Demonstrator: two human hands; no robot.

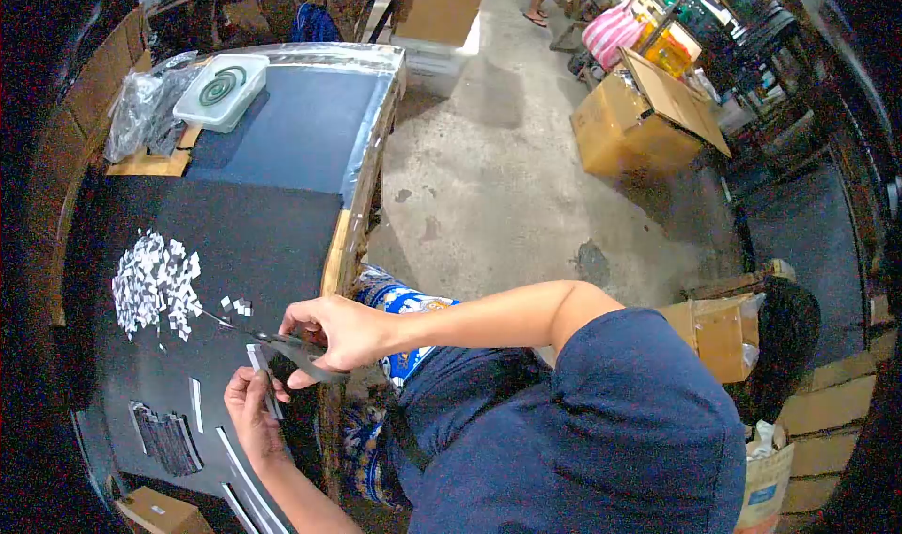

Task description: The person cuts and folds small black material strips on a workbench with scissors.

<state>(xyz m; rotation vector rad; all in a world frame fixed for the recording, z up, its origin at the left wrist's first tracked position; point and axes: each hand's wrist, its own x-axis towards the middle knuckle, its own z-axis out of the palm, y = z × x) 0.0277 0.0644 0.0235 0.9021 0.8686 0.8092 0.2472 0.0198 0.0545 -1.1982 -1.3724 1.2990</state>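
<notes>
My right hand (346,333) has its fingers through the handles of dark scissors (303,354), whose blades point left over the black table. Just below the blades, my left hand (250,404) pinches a narrow black-and-white strip (255,354) close to the scissors. A heap of small cut white and black pieces (155,285) lies beyond the scissor tips, with a few loose pieces (237,306) nearer to them. By my left hand are a single strip (195,404), longer strips (246,473) and a bundle of dark strips (167,438).
A plastic tub (223,92) with a green coil sits at the table's far end beside crumpled clear plastic (150,111). A small cardboard box (164,511) is at the near corner. An open carton (629,125) stands on the concrete floor, and a person's foot (536,17) shows farther back.
</notes>
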